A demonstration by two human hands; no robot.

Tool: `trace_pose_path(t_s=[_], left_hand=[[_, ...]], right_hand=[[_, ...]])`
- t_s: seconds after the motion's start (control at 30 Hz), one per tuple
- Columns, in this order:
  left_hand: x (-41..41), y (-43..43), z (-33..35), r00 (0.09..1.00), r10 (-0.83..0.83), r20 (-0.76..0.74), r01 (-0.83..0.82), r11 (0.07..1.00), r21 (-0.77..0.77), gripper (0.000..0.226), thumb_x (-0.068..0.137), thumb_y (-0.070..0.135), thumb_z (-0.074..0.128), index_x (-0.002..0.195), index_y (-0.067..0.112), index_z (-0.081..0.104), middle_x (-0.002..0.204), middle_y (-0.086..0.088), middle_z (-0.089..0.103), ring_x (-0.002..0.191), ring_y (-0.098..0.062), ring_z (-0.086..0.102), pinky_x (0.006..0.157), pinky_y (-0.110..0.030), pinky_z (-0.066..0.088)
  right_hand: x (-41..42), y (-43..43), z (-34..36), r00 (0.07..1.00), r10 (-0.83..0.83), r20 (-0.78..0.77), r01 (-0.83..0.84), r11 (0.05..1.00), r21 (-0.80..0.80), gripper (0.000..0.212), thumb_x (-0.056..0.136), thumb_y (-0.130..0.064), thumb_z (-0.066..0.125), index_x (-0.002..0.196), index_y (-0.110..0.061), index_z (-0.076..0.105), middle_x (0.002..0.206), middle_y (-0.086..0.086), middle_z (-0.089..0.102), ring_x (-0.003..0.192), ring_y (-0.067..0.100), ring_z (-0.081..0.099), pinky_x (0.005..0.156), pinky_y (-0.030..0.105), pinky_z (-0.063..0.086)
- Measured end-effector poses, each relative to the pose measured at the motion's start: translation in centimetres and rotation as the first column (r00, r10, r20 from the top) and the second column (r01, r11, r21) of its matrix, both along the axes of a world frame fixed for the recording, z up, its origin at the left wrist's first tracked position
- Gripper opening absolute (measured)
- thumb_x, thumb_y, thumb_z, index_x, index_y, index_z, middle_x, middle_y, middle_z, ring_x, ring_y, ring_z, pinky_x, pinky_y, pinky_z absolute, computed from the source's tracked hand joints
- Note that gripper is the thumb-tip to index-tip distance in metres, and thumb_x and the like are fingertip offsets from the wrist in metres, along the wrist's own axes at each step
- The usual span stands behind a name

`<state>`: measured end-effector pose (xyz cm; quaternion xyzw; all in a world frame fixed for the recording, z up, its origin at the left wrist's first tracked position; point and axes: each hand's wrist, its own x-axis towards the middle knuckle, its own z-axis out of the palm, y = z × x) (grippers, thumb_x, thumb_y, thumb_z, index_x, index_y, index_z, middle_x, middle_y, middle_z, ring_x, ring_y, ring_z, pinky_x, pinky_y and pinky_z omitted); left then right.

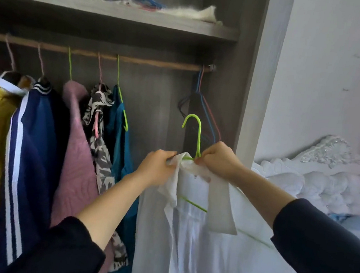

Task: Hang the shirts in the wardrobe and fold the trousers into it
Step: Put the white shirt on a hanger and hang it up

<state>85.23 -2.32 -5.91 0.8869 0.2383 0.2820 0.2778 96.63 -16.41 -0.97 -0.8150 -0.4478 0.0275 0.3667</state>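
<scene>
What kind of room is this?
Probably a bedroom: an open wardrobe with clothes hung on its rail, and beside it an ornate white headboard with bedding.

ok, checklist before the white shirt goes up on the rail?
1. Green hanger inside white shirt: ok, wire shows at the open collar.
2. Hands holding: ok, left hand pinches the collar, right hand grips at the hanger neck.
3. Hook clear of cloth: ok.
4. Free spot on rail: ok, bare stretch between the teal top and the empty hangers.
5. Collar flat: not ok, bunched under the left hand.
6. Shirt buttoned: cannot tell.
</scene>
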Motion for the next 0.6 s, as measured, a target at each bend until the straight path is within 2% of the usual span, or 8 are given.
trace_pose_path(t_s=[0.1,0.2,0.27,0.37,0.47,0.6], left_hand=[[0.5,3.7,3.2,1.000,0.028,-0.013,-0.025,0.984,0.175,0.047,0.091,0.026,0.058,0.136,0.015,0.052,0.143,-0.005,0.049,0.132,-0.021,0.044,0.107,-0.031,0.038],[0.3,7.6,6.6,0.996,0.065,-0.053,-0.044,0.941,0.337,0.050,0.092,0.024,0.056,0.141,0.016,0.046,0.153,-0.008,0.033,0.143,-0.024,0.026,0.113,-0.036,0.027],[0.0,10.4,8.5,0.995,0.090,-0.037,-0.069,0.919,0.388,0.051,0.092,0.024,0.055,0.142,0.017,0.044,0.156,-0.006,0.026,0.146,-0.023,0.015,0.116,-0.038,0.022],[-0.2,14.4,11.2,0.991,0.127,0.034,-0.128,0.889,0.439,0.051,0.092,0.024,0.055,0.142,0.018,0.044,0.157,-0.007,0.024,0.146,-0.022,0.013,0.116,-0.036,0.019],[-0.1,17.4,13.2,0.985,0.161,0.055,-0.168,0.863,0.476,0.055,0.092,0.024,0.056,0.144,0.018,0.040,0.157,-0.009,0.021,0.146,-0.024,0.013,0.116,-0.036,0.019],[0.3,20.8,15.2,0.970,0.244,0.013,-0.206,0.789,0.578,0.068,0.089,0.026,0.060,0.149,0.021,0.028,0.159,-0.009,0.010,0.145,-0.027,0.011,0.115,-0.040,0.023]], right_hand=[[0.2,4.3,1.5,0.998,-0.052,0.024,0.051,0.998,0.040,0.025,0.081,-0.021,0.068,0.077,0.004,0.071,0.062,0.006,0.049,0.062,0.019,0.044,0.055,0.026,0.036],[0.2,8.7,3.1,0.994,-0.103,0.025,0.101,0.992,0.078,0.021,0.080,-0.022,0.068,0.079,-0.002,0.074,0.070,0.008,0.060,0.068,0.022,0.057,0.058,0.026,0.041],[0.2,11.6,4.1,0.991,-0.134,0.027,0.131,0.986,0.100,0.020,0.081,-0.022,0.068,0.081,-0.004,0.074,0.076,0.009,0.064,0.076,0.026,0.063,0.063,0.029,0.045],[0.6,15.9,5.6,0.983,-0.175,0.050,0.168,0.979,0.118,0.020,0.082,-0.021,0.066,0.071,-0.004,0.069,0.065,0.006,0.055,0.072,0.027,0.058,0.060,0.028,0.039],[0.8,19.4,7.0,0.972,-0.223,0.069,0.211,0.966,0.147,0.030,0.082,-0.021,0.065,0.056,-0.010,0.055,0.058,0.002,0.046,0.066,0.026,0.051,0.058,0.027,0.034],[1.2,23.3,9.4,0.965,-0.244,0.092,0.220,0.952,0.213,0.029,0.086,-0.020,0.062,0.061,-0.009,0.056,0.059,0.004,0.049,0.060,0.024,0.051,0.054,0.027,0.034]])
